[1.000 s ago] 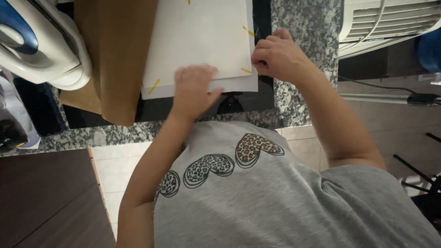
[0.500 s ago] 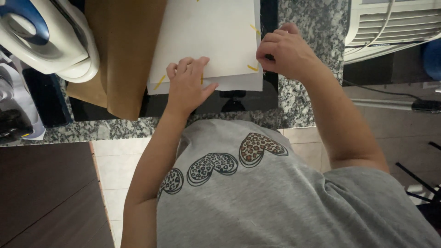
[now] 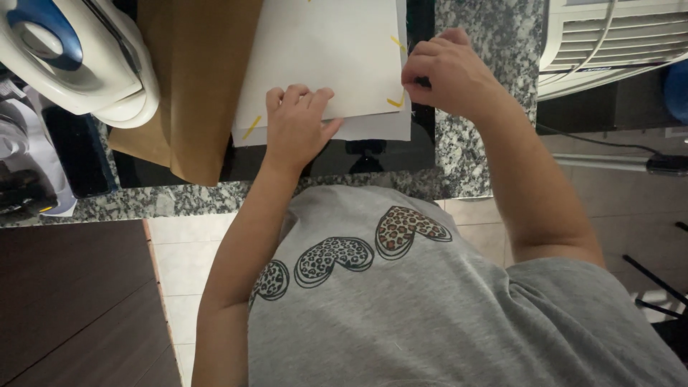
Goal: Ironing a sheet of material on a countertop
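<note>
On the counter: I see a speckled grey granite counter (image 3: 487, 107) with a black glossy panel (image 3: 337, 159) set into it, and the work lies on that panel.
White sheets: two white sheets of paper (image 3: 322, 57) are stacked, the upper one a little short of the lower one along the near edge, so a strip of the lower sheet shows.
Yellow strips: small yellow strips (image 3: 395, 102) sit at the sheet corners; I count one at the near right corner, one above it on the right edge, and one at the near left corner.
Left hand: my left hand (image 3: 295, 129) lies flat on the near edge of the sheets, fingers together and pressed down, thumb out to the right.
Right hand: my right hand (image 3: 448, 72) is curled at the right edge of the sheets, fingertips drawn together just beside the near right yellow strip; I cannot tell what it is pinching, if anything.
Brown paper: a brown paper sheet (image 3: 193, 79) lies to the left, partly under the white sheets.
Iron: a white and blue iron (image 3: 72, 57) rests at the far left, on the brown paper's edge.
Far right: a white slatted appliance (image 3: 616, 36) stands beyond the counter.
</note>
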